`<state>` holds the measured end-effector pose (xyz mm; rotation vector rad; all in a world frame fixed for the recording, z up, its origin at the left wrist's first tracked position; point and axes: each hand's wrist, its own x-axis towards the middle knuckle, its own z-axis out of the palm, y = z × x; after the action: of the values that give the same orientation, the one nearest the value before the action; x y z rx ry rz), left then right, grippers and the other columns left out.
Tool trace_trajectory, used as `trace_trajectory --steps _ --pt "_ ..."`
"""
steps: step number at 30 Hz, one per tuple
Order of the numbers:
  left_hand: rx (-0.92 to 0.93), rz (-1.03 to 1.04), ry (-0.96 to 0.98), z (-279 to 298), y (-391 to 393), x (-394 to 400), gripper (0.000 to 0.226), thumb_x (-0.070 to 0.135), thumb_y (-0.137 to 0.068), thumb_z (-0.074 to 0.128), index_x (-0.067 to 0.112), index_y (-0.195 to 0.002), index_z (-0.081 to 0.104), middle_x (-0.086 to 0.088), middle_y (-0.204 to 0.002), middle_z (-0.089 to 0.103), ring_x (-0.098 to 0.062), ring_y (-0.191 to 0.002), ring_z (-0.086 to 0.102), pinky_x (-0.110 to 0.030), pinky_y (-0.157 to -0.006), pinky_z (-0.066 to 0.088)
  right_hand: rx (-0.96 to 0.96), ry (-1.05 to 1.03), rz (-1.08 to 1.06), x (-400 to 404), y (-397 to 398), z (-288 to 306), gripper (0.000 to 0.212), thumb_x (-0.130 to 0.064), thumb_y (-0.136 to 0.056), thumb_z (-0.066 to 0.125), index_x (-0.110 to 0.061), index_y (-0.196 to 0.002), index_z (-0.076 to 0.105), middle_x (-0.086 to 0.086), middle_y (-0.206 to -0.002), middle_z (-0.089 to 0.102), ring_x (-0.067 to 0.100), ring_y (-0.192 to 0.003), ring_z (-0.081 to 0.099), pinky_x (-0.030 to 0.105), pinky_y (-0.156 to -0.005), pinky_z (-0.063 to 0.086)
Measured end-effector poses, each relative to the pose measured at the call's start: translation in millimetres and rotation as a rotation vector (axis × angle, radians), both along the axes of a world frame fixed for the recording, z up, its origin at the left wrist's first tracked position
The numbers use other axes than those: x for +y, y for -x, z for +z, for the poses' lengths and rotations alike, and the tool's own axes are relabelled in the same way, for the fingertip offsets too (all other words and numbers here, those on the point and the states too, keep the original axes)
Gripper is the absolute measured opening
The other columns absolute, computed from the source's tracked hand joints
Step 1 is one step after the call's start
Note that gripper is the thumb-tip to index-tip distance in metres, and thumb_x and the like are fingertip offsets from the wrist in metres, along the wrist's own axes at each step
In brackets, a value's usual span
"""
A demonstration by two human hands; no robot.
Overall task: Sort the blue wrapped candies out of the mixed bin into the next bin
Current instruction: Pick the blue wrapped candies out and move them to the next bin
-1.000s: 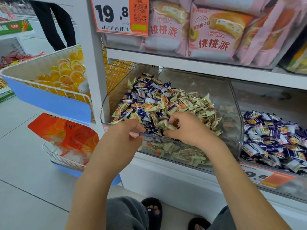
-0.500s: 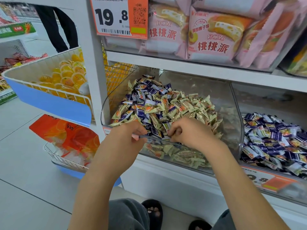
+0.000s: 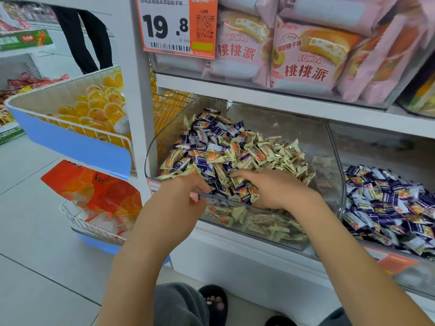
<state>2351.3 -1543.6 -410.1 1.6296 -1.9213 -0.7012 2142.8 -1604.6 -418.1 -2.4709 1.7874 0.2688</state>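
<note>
Blue wrapped candies (image 3: 246,196) gripped under right hand (image 3: 280,188) fingers (image 3: 237,178).

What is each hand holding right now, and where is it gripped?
The left hand grips the mixed bin's front rim. The right hand is among the candies; any hold is hidden.

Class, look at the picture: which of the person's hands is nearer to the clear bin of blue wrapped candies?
Right. The right hand digs in the mixed bin beside the clear bin of blue wrapped candies; the left hand rests at the mixed bin's far front corner.
</note>
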Motion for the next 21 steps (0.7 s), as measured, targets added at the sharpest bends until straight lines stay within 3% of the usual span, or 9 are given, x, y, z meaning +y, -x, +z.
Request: trace_trajectory --steps 4,8,12,15,18,21 --pt "-0.012 -0.002 -0.014 1 4 -3 0.017 0.022 -0.087 0.062 0.03 -0.102 0.063 0.006 -0.101 0.064 -0.013 -0.081 0.062 -0.038 -0.077 0.054 0.012 0.008 -0.009 -6 -7 1 0.067 -0.032 -0.083 0.066 -0.047 -0.137 0.029 -0.009 -0.071 0.04 0.01 -0.062 0.038 0.026 -0.049 0.026" --pt "-0.044 -0.021 -0.006 1 9 -6 0.013 0.021 -0.088 0.061 0.028 -0.1 0.062 0.004 -0.097 0.064 -0.015 -0.081 0.061 -0.039 -0.076 0.053 -0.139 0.086 -0.014 -8 2 -8 0.046 -0.058 -0.082 0.059 -0.043 -0.125 0.048 -0.009 -0.085 0.05 0.015 -0.077 0.045 0.028 -0.059 0.033" --pt "-0.054 -0.027 -0.013 1 13 -4 0.016 0.027 -0.088 0.061 0.033 -0.103 0.06 0.009 -0.1 0.062 -0.01 -0.083 0.06 -0.039 -0.079 0.053 -0.212 0.119 -0.024 -8 6 -11 0.045 -0.057 -0.083 0.056 -0.035 -0.123 0.055 -0.005 -0.09 0.054 0.017 -0.082 0.053 0.029 -0.064 0.038" --pt "-0.049 -0.022 -0.014 1 13 -3 0.016 0.027 -0.089 0.061 0.034 -0.103 0.06 0.01 -0.101 0.062 -0.008 -0.084 0.059 -0.039 -0.08 0.053 -0.41 0.086 -0.091 -9 13 -11 0.048 -0.051 -0.086 0.057 -0.023 -0.125 0.055 -0.001 -0.114 0.061 0.019 -0.093 0.056 0.029 -0.068 0.04" --pt "-0.06 -0.031 -0.01 2 15 -3 0.017 0.027 -0.089 0.06 0.032 -0.105 0.061 0.009 -0.103 0.062 -0.008 -0.084 0.059 -0.039 -0.08 0.053 -0.682 0.069 -0.135 -8 21 -5 0.037 -0.045 -0.086 0.06 -0.013 -0.104 0.06 -0.005 -0.085 0.057 0.013 -0.075 0.051 0.029 -0.064 0.039" --pt "-0.073 -0.044 0.002 2 19 -3 0.015 0.026 -0.089 0.06 0.03 -0.104 0.061 0.009 -0.103 0.061 -0.008 -0.083 0.058 -0.039 -0.08 0.053 -0.868 0.041 -0.148 2 23 6 0.034 -0.04 -0.088 0.058 -0.013 -0.109 0.058 -0.009 -0.089 0.055 0.01 -0.078 0.051 0.025 -0.067 0.038"
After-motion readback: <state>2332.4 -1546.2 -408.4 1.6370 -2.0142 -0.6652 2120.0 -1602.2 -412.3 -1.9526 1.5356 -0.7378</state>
